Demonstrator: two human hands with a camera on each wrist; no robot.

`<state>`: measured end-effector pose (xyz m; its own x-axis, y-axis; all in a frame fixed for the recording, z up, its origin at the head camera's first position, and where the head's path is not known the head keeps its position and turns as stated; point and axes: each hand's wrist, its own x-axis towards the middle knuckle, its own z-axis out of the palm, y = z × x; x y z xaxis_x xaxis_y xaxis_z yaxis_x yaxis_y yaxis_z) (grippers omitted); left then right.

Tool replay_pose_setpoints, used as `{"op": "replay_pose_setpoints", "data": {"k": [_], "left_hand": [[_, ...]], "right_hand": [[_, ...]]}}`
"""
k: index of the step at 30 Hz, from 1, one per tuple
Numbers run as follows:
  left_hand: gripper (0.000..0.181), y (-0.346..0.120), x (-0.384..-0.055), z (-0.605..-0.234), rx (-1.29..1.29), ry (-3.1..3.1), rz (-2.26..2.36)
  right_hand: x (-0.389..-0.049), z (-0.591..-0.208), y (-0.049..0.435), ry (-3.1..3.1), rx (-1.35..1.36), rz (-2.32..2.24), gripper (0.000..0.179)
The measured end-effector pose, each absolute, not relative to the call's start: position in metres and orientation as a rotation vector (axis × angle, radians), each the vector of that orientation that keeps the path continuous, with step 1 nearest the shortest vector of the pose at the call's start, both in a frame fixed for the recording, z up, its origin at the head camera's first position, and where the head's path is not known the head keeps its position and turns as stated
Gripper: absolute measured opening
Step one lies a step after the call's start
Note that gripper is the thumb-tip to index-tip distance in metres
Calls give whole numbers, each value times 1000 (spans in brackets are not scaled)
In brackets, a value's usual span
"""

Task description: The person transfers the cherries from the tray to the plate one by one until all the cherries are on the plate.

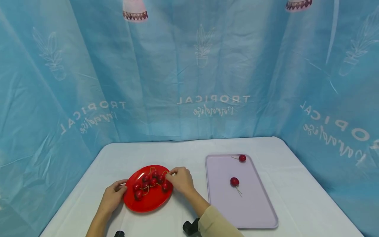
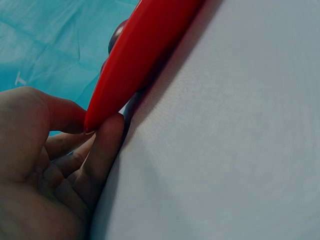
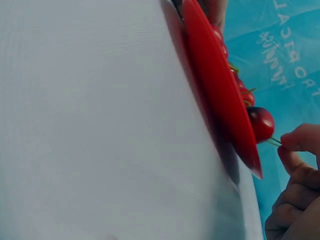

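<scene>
A red plate (image 1: 145,204) bears several dark red cherries with thin green stems. At its left rim my left hand (image 1: 114,195) pinches the edge; the left wrist view shows the thumb above and a finger below the plate's rim (image 2: 135,60). Over the right rim, my right hand (image 1: 181,180) pinches the stem of a cherry (image 3: 262,124) between thumb and forefinger. That cherry is low over the plate, close to its right edge. The other cherries (image 1: 145,185) lie bunched across the plate's middle and far part.
To the right lies a pale purple tray (image 1: 237,210) with two cherries on it, one near the middle (image 1: 234,181) and one at the far edge (image 1: 242,158). A white cloth covers the table (image 1: 165,153). Blue printed curtains (image 1: 160,72) hang behind and at both sides.
</scene>
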<state>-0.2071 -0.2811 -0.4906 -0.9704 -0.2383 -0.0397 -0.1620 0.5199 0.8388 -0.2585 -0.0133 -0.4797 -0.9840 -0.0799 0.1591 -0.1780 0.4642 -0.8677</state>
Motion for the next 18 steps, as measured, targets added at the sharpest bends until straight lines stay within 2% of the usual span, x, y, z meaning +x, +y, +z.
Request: {"op": "replay_pose_setpoints", "data": {"k": [7,18], "left_hand": [[39,-281,-204,-489,317,-2663,-1446],[41,-282,-201,-490,294,-2671,-1409]], "right_hand": [[-257,-469,-3,-2657,310,1444,16],[-252,-458,25,-2719,422,1145,10]]}}
